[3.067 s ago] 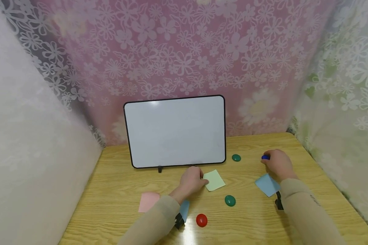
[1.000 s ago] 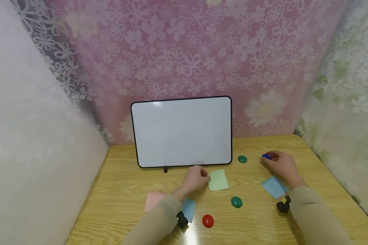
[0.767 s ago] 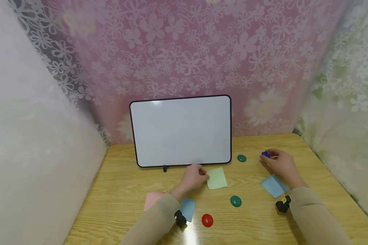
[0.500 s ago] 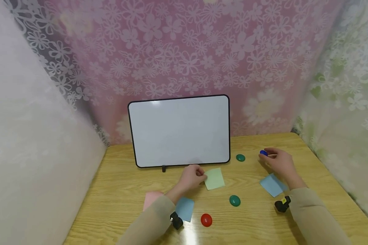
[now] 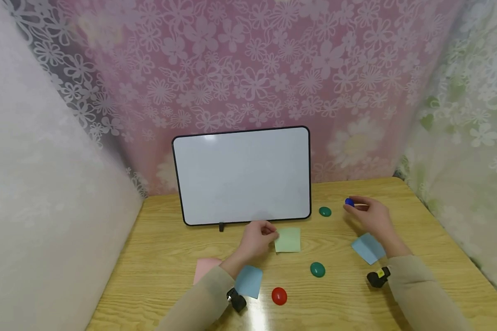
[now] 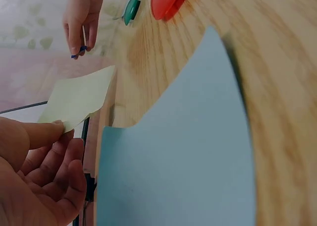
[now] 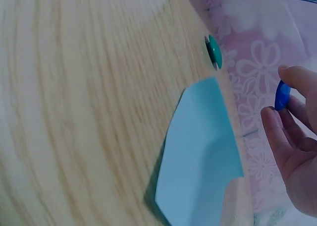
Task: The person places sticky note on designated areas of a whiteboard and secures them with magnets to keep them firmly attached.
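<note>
In front of the whiteboard (image 5: 242,177), my left hand (image 5: 256,239) pinches a pale green sticky note (image 5: 288,240) by its left edge. The left wrist view shows thumb and fingertips on the sticky note's corner (image 6: 81,97), the sheet held up off the wood. At the right, my right hand (image 5: 370,215) pinches a round blue magnet (image 5: 349,202) between thumb and fingers; the right wrist view has the blue magnet (image 7: 282,95) on its edge, above the table. A green magnet (image 5: 325,211) lies left of the right hand.
A blue sticky note (image 5: 368,248) lies below the right hand. Another blue note (image 5: 249,281) and a pink note (image 5: 206,269) lie by the left forearm. A second green magnet (image 5: 317,269) and a red magnet (image 5: 279,296) sit in the table's front middle.
The right hand has lifted the blue magnet and shifted it slightly left toward the whiteboard. The left hand keeps hold of the pale green note, which has turned more square to the view.
</note>
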Tool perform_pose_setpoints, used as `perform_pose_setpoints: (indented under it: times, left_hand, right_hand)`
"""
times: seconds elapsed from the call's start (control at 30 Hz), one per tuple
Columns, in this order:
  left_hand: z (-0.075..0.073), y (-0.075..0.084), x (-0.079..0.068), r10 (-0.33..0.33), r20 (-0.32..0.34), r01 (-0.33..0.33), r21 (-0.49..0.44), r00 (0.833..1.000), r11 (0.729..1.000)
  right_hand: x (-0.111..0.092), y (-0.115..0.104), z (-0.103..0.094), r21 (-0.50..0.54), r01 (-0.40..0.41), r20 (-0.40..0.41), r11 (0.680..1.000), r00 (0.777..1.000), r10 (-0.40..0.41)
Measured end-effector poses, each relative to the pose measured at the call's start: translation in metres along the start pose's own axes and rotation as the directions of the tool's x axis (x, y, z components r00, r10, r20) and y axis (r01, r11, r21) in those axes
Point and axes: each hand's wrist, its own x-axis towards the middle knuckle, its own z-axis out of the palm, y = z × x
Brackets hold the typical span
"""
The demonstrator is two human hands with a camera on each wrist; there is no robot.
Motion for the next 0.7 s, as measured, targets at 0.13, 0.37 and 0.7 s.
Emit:
perform_pose_setpoints:
  times: [0.13,0.37,0.7]
  left_hand:
    - [-0.003,0.000,0.002,-0.005,-0.025,0.003,-0.052,1.000,0.999]
    - [-0.012,0.002,0.003,0.025,-0.065,-0.031,-0.098,0.998,0.995]
    - [-0.034,0.002,-0.005,-0.020,-0.115,0.002,-0.156,0.993,0.988]
  right_hand:
    - [-0.002,-0.006,0.002,0.026,0.005,-0.009,1.000,1.000,-0.005]
    - [-0.004,-0.007,0.006,0.046,0.004,-0.027,0.999,1.000,-0.003]
    - [-0.008,-0.017,0.009,0.071,0.029,-0.004,0.997,1.000,-0.029]
